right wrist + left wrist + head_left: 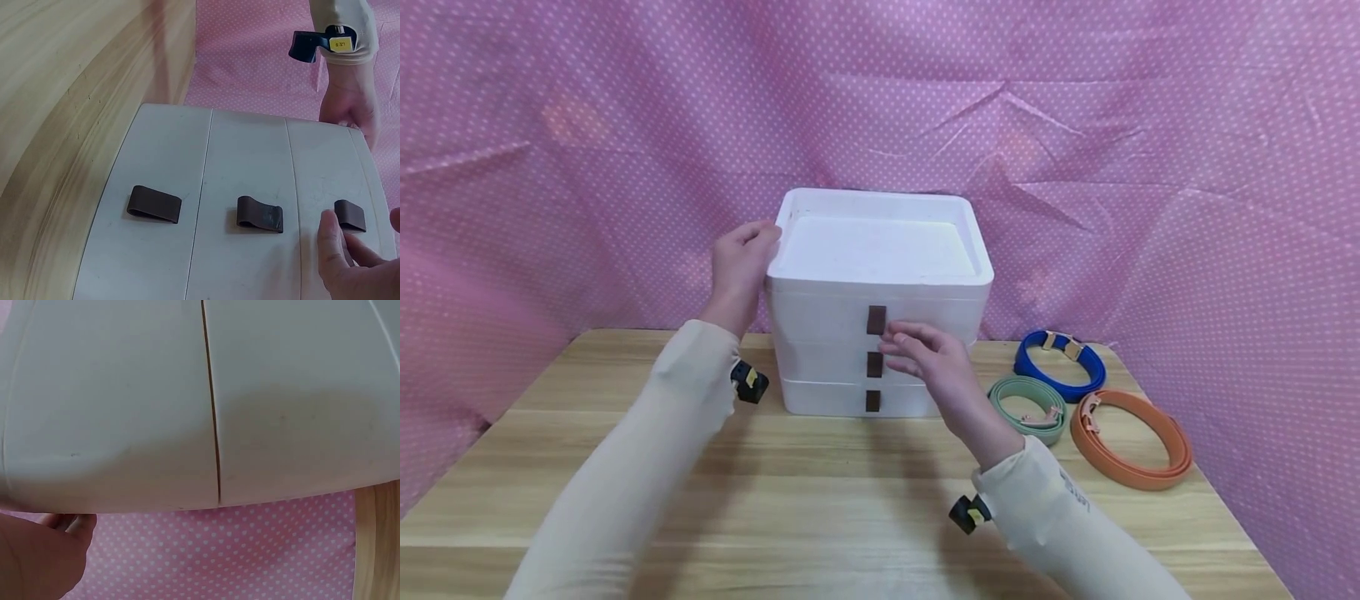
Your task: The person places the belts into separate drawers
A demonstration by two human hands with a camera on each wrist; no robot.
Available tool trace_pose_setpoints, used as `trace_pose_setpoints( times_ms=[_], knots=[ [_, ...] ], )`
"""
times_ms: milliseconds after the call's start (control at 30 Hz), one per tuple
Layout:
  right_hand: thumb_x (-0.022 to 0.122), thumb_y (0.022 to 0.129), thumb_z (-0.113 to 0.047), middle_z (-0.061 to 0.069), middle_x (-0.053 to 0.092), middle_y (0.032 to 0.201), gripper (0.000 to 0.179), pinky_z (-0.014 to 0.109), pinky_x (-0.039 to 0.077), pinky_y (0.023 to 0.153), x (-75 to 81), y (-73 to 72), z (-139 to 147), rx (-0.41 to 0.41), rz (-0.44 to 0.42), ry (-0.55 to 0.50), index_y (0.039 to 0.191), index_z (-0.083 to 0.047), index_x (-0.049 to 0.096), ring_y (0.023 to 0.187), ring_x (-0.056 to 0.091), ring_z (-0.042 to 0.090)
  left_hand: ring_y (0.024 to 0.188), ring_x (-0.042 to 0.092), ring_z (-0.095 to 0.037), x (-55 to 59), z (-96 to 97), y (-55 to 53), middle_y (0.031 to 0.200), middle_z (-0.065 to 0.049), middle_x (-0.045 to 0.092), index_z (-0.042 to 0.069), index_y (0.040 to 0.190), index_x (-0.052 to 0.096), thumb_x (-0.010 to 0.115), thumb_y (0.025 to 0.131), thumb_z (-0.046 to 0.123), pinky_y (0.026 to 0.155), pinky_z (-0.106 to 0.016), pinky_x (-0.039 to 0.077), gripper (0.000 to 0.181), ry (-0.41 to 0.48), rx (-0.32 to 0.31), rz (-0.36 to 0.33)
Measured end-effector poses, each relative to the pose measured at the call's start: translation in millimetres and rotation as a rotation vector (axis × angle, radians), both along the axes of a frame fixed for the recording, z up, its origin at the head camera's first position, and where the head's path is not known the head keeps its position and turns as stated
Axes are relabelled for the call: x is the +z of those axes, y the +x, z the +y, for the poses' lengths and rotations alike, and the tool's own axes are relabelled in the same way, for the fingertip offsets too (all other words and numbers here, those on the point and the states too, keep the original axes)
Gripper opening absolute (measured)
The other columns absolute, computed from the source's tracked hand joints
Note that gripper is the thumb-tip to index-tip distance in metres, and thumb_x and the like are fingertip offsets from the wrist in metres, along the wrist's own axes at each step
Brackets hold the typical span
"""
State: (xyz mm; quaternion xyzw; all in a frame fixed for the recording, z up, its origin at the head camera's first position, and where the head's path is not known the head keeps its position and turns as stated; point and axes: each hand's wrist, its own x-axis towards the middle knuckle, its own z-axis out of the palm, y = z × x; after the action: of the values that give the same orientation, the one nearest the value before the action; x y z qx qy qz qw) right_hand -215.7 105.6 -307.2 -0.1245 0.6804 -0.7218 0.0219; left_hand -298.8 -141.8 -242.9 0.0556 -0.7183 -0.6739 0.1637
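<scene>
Three brown tabs (875,365) line front of white box (823,333), upright on table (820,508). Left hand (741,262) grips box's upper left rim. Right hand (936,358), fingers loosely extended, hovers by box's top tab; contact unclear. Right of box, coiled belts: green (1009,419) nearest, blue (1075,392) behind, orange (1138,477) farthest, at table's edge. Wood stretches well forward of box's base.
</scene>
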Motion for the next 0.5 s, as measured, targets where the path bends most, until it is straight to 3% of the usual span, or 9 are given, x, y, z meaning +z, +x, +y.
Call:
trace_pose_setpoints(
  times_ms=[500],
  knots=[
    [0.056, 0.1, -0.013, 0.021, 0.06, 0.122, 0.033, 0.037, 0.053, 0.094, 1.5, -5.6, -7, -0.024, -0.038, 0.037, 0.127, 0.005, 0.057, 0.114, 0.059, 0.034, 0.119, 0.056, -0.023, -1.3, -6.3, -20.1, 0.138, -0.007, 0.056, 0.012, 0.135, 0.059, 0.066, 0.095, 0.025, 0.094, -0.029, 0.052, 0.043, 0.116, -0.056, -0.034]
  ],
)
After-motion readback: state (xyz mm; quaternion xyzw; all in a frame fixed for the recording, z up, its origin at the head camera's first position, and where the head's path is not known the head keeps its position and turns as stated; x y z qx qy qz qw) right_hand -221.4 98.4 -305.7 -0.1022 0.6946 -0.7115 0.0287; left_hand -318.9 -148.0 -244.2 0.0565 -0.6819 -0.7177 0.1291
